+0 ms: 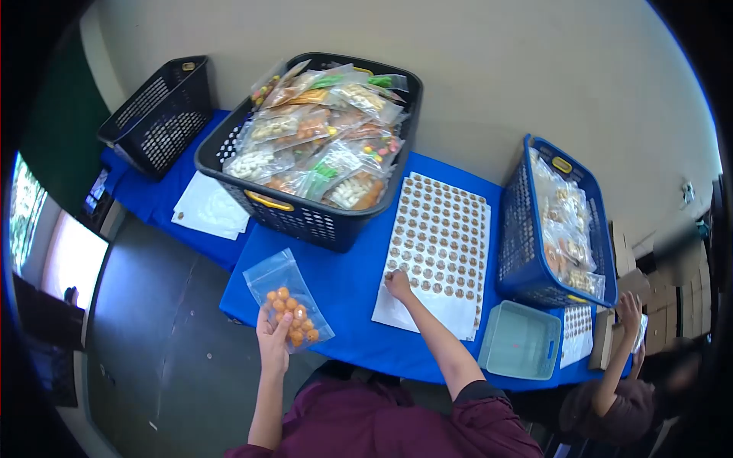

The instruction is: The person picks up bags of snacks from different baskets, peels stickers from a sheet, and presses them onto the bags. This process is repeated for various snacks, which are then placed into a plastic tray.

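Note:
My left hand [273, 340] grips the lower edge of a clear zip bag [269, 272], thumb across its front. Orange balls [291, 311] fill the lower part of this bag, and its top tilts up to the left. Over the blue-covered table, my right hand [398, 285] is closed in a pinch at the lower left of a sheet of round brown stickers [439, 229]. The fingertips are on a sticker there; whether it has come off the backing is too small to tell. Below the sticker rows, the sheet's bottom strip is bare white.
A black basket [305, 202] heaped with filled bags stands behind my left hand. To the right are a blue basket [519, 229] of bags and a pale green tray [521, 340]. Another person [611, 401] works at far right. Farther left sit a black basket [160, 114] and white sheets [210, 206].

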The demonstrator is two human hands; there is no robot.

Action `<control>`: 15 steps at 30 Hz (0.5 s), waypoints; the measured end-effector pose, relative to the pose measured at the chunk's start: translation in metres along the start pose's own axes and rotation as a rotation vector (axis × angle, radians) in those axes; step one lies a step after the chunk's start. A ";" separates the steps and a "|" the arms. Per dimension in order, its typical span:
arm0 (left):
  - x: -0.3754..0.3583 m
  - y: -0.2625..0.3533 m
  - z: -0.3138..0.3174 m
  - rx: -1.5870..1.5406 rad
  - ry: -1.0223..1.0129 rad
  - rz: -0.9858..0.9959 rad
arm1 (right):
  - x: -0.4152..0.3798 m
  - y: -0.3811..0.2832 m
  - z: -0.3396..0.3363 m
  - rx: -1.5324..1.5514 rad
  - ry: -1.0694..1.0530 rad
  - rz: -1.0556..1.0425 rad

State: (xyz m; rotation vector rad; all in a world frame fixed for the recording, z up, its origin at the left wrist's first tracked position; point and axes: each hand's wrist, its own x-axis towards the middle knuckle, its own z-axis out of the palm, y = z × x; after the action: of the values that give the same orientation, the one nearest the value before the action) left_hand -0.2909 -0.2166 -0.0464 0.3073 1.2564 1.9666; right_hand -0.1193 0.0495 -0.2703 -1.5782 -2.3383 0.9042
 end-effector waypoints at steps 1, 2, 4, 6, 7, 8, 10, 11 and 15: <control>-0.005 -0.001 0.002 0.008 0.022 0.010 | -0.002 -0.006 0.009 -0.062 0.131 0.034; -0.006 -0.001 -0.001 0.016 0.051 0.022 | 0.000 -0.016 0.020 -0.121 0.257 0.062; -0.007 -0.004 -0.006 0.052 0.052 0.033 | -0.009 -0.020 0.016 -0.067 0.213 0.044; -0.007 -0.006 -0.009 0.061 0.050 0.021 | -0.015 -0.027 0.010 -0.021 0.271 0.017; -0.006 -0.008 -0.013 0.080 0.047 0.031 | -0.015 -0.024 0.012 -0.014 0.265 0.011; -0.005 -0.007 -0.014 0.085 0.050 0.024 | -0.013 -0.020 0.015 -0.006 0.263 0.003; -0.003 -0.002 -0.012 0.098 0.049 0.013 | -0.009 -0.013 0.017 0.012 0.266 -0.012; -0.002 -0.002 -0.012 0.098 0.056 0.019 | -0.008 -0.009 0.015 0.032 0.245 -0.034; 0.003 0.000 -0.009 0.091 0.046 0.037 | -0.014 -0.006 0.011 0.091 0.176 -0.078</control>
State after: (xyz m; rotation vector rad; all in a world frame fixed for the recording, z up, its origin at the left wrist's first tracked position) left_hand -0.2978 -0.2200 -0.0513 0.3345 1.3814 1.9606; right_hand -0.1227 0.0317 -0.2729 -1.4568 -2.1897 0.8077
